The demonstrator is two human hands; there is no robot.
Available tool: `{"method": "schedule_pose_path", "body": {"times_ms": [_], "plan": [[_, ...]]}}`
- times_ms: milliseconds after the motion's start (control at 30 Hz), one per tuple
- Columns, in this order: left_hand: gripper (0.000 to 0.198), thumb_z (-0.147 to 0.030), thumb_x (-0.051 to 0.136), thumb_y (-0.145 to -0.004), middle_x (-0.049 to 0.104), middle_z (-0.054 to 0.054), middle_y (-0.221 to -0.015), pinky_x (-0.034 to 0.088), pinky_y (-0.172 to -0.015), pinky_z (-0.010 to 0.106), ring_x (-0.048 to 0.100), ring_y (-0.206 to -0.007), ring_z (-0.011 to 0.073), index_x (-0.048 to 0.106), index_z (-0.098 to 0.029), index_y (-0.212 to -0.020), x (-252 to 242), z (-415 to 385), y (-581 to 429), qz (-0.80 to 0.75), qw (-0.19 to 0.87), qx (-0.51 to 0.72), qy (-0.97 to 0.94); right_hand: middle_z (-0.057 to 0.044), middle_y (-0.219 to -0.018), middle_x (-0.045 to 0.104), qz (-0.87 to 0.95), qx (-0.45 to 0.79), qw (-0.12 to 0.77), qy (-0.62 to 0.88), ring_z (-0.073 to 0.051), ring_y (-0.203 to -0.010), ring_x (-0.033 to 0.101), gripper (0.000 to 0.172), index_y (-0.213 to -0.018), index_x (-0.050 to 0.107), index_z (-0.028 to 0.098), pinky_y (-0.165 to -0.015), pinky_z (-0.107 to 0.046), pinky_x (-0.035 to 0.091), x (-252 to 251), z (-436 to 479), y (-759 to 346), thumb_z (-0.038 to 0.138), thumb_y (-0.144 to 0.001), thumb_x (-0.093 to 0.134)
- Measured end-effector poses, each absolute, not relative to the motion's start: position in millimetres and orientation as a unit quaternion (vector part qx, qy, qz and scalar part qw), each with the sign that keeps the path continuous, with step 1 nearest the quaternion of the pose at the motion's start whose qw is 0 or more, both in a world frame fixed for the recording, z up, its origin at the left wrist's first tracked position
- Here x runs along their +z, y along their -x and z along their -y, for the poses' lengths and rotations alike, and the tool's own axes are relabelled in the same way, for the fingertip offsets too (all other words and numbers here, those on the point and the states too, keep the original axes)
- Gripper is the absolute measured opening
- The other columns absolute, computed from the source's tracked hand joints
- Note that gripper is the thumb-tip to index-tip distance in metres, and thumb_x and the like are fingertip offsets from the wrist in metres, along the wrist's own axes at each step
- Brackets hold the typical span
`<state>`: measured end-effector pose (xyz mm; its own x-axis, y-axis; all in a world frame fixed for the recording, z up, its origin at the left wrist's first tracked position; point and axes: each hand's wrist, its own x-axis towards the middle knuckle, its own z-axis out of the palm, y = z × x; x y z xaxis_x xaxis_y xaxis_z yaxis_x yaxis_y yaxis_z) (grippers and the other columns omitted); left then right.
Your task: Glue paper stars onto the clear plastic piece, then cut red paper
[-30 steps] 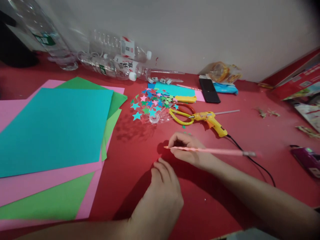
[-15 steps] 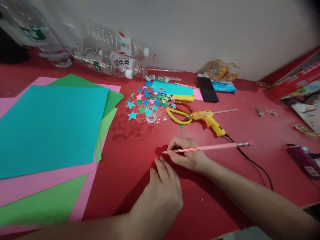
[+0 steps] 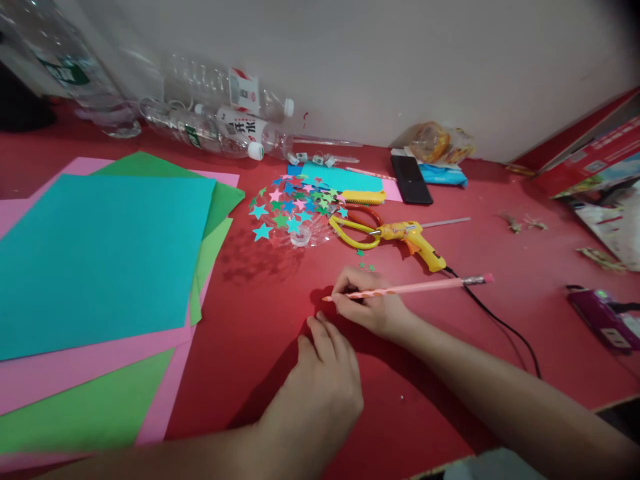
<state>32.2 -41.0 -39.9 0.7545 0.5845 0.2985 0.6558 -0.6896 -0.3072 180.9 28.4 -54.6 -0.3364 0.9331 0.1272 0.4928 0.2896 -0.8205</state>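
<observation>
My right hand [image 3: 373, 307] grips a pink pencil [image 3: 425, 287], its point aimed left and its eraser end to the right. Just below the pencil tip is my left hand [image 3: 325, 373], back upward, fingers curled together; whatever they may pinch is hidden. Both hands are low over the red table [image 3: 240, 360]. Beyond them stands a clear plastic piece with spread strips [image 3: 300, 237], covered with colourful stars [image 3: 293, 225]. A few small green stars [image 3: 361, 265] lie behind my right hand.
Stacked coloured sheets [image 3: 105, 260] lie at left. A yellow glue gun [image 3: 413, 240] with a cord, yellow-handled scissors [image 3: 355, 241], a yellow comb-like piece [image 3: 365, 197] and a black phone [image 3: 411, 180] lie behind my right hand. Plastic bottles [image 3: 210, 130] line the wall; a purple power strip [image 3: 603, 317] is at right.
The pencil's eraser end has tilted slightly up and shifted left, its point staying near my left fingertips. The whole view has shifted a little; my left hand keeps its pose.
</observation>
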Motion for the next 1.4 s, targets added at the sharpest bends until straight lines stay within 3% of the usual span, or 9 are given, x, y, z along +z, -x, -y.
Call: {"method": "schedule_pose_path", "body": {"times_ms": [367, 1000, 1400], "plan": [[0.037, -0.013, 0.051, -0.067, 0.074, 0.027, -0.091, 0.060, -0.061, 0.035, 0.074, -0.083, 0.0346, 0.076, 0.000, -0.092, -43.1, 42.3, -30.6, 0.334, 0.223, -0.087, 0.912, 0.004, -0.060, 0.055, 0.724, 0.331, 0.311, 0.519, -0.011, -0.056, 0.050, 0.013, -0.068, 0.050, 0.021, -0.053, -0.020, 0.037, -54.7, -27.5, -179.4, 0.019, -0.080, 0.053], [0.039, -0.014, 0.054, -0.065, 0.072, 0.032, -0.094, 0.061, -0.060, 0.037, 0.073, -0.083, 0.0385, 0.075, 0.004, -0.093, -44.1, 42.5, -30.7, 0.332, 0.210, -0.097, 0.914, 0.006, -0.056, 0.048, 0.752, 0.339, 0.306, 0.475, -0.009, -0.051, 0.042, 0.010, -0.064, 0.042, 0.021, -0.048, -0.019, 0.029, -56.6, -27.2, -183.0, 0.016, -0.070, 0.048], [0.037, -0.013, 0.055, -0.064, 0.073, 0.031, -0.092, 0.061, -0.059, 0.038, 0.073, -0.081, 0.0391, 0.076, 0.003, -0.091, -43.4, 42.6, -31.8, 0.335, 0.207, -0.101, 0.913, 0.005, -0.058, 0.053, 0.755, 0.341, 0.304, 0.470, -0.009, -0.052, 0.045, 0.011, -0.066, 0.045, 0.021, -0.049, -0.019, 0.031, -56.6, -25.7, -179.9, 0.017, -0.075, 0.050]]}}
